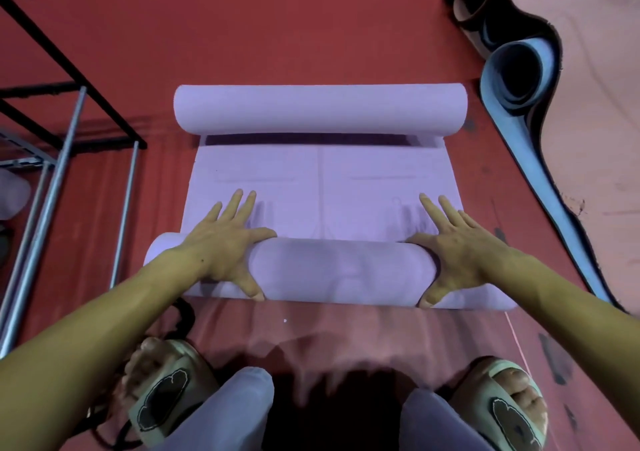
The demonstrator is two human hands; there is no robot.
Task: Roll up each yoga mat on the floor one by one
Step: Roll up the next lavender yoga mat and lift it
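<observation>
The lilac yoga mat lies on the red floor, curled at its far end and rolled up at the near end, just in front of the person's sandals. Taking that near roll as the mark: the left hand presses flat on its left part, fingers straight and spread over onto the flat sheet, thumb hooked on the near side. The right hand mirrors it on the right part, fingers spread, thumb tucked likewise; neither clamps the roll.

To do this well, I would push both palms forward evenly so the roll's ends stay square, keeping it tight. The far curl will need flattening as the roll nears it. Right of the roll, well apart, lie loosely rolled dark mats.
</observation>
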